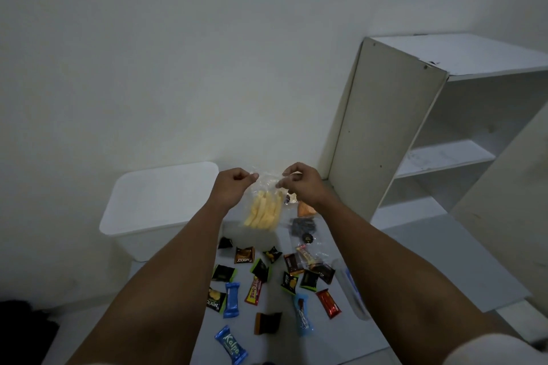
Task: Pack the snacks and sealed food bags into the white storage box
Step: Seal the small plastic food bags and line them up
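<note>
Clear plastic crinkles between both hands: the left hand (234, 184) and the right hand (296, 182) each pinch a top corner of a sealed bag (264, 210) of pale yellow sticks, holding it up above the floor (415, 261). Just to the left stands the white storage box (154, 201), and its lid looks to be on. Below the bag, small wrapped snacks (267, 284) lie scattered over the floor, with a few more clear bags (302, 225) beside them toward the white shelf unit (444, 127). This looks like the first pick, with nearly everything left to pack. Next, I reckon, the lid must come off, so one hand has to let go before the bag can swing left and drop in.
</note>
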Demonstrator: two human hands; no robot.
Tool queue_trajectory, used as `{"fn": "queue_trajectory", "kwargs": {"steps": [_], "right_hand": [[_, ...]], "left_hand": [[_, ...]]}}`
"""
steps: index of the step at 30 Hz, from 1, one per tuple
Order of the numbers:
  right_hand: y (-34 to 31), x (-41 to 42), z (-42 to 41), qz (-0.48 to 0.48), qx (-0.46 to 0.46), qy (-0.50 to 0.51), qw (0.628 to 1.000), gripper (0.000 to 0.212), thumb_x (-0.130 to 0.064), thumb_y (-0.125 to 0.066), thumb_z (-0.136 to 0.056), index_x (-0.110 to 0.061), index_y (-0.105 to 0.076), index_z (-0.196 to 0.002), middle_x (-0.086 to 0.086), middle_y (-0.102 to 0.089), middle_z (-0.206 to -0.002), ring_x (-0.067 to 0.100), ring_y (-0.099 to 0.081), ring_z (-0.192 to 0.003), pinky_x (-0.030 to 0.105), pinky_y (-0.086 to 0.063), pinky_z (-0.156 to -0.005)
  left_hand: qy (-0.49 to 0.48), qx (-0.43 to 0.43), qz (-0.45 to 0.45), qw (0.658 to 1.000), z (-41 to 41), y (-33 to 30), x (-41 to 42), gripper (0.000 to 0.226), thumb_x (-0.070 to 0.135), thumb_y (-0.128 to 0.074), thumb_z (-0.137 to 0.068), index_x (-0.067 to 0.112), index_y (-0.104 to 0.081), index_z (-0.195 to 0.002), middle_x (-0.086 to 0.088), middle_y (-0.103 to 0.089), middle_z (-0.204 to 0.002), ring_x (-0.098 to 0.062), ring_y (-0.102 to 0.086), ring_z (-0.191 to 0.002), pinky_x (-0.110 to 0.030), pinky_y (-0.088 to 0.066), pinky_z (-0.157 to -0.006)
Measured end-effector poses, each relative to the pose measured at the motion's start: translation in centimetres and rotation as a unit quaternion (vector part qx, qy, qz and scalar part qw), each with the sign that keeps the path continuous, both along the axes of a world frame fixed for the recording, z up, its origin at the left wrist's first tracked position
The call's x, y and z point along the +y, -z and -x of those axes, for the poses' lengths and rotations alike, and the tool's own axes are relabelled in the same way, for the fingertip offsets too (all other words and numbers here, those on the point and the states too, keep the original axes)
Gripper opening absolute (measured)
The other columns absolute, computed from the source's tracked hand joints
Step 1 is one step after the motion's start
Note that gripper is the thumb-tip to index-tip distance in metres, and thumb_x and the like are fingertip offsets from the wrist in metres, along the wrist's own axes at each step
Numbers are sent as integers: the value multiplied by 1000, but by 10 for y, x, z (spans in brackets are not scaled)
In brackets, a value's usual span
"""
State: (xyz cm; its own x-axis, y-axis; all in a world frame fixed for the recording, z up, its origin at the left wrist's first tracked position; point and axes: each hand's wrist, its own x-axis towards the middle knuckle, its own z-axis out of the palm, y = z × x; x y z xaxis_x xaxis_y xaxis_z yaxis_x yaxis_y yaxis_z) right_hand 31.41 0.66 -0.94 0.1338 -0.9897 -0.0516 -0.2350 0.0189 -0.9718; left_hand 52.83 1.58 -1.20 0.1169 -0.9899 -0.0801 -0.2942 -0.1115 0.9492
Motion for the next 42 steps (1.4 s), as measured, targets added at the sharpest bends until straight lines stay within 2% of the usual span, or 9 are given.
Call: {"fn": "queue_trajectory", "kwargs": {"steps": [3,7,10,15,17,21,26,36,42], "right_hand": [[-8,2,5,-44,-43,34,998,38,-14,-80,-82,-12,-63,-116,9,-78,-95,13,-54,-66,20,-42,-45],[-5,-1,9,-57,-67,46,995,26,-21,-78,-86,-6,-73,-106,5,-78,-93,9,-53,-63,20,-40,-50],[-5,-1,10,-57,-71,51,995,26,-23,-76,-89,-5,-73,-107,6,-76,-95,4,-58,-63,20,-43,-54],[-7,-3,9,-80,-62,43,994,27,-28,-71,-90,-7,-73,-106,2,-79,-99,12,-57,-77,29,-40,-66],[-11,-3,8,-76,-42,29,996,25,-28,-70,-90,-9,-74,-104,-1,-79,-99,13,-59,-81,30,-39,-69],[-17,-3,4,-24,-15,4,1000,22,-21,-71,-91,-3,-75,-103,5,-77,-96,-7,-64,-67,14,-47,-60],[-18,-7,-3,20,12,-18,1000,18,-22,-79,-86,-6,-79,-94,10,-78,-90,9,-68,-80,27,-53,-78],[-21,-8,-9,20,42,-36,998,16,-16,-74,-90,-2,-77,-95,3,-73,-79,-3,-61,-60,13,-48,-59],[-24,-6,-13,42,64,-39,996,17,-16,-74,-88,0,-77,-94,11,-75,-85,2,-63,-65,15,-52,-63]], "left_hand": [[3,43,-5,999,0,-5,1,34,32,-74,-91,-1,-68,-88,-14,-74,-94,-18,-69,-88,-38,-57,-85],[29,90,-19,995,6,-12,4,24,30,-69,-95,7,-73,-101,-4,-78,-96,-15,-70,-84,-28,-55,-78],[29,103,-12,994,11,-13,3,19,27,-65,-97,14,-76,-105,-2,-79,-92,-13,-64,-76,-28,-54,-78],[22,112,-20,993,13,-14,0,24,30,-60,-100,13,-76,-105,-3,-79,-94,-12,-68,-79,-30,-56,-81],[21,109,-22,994,13,-14,-1,26,29,-58,-101,10,-75,-103,-5,-79,-95,-14,-68,-80,-31,-56,-80],[32,87,-5,996,15,-17,-2,28,27,-55,-103,4,-71,-101,-7,-76,-93,-15,-67,-78,-30,-52,-76],[54,26,30,998,13,-19,-3,26,24,-52,-104,11,-68,-89,-8,-72,-91,-16,-67,-77,-31,-54,-75],[90,27,9,996,14,-18,2,28,23,-46,-106,4,-61,-91,-11,-68,-78,-23,-66,-73,-40,-56,-77],[107,-12,32,994,16,-19,4,27,20,-45,-106,10,-59,-86,-9,-65,-74,-21,-66,-72,-39,-58,-75]]}}
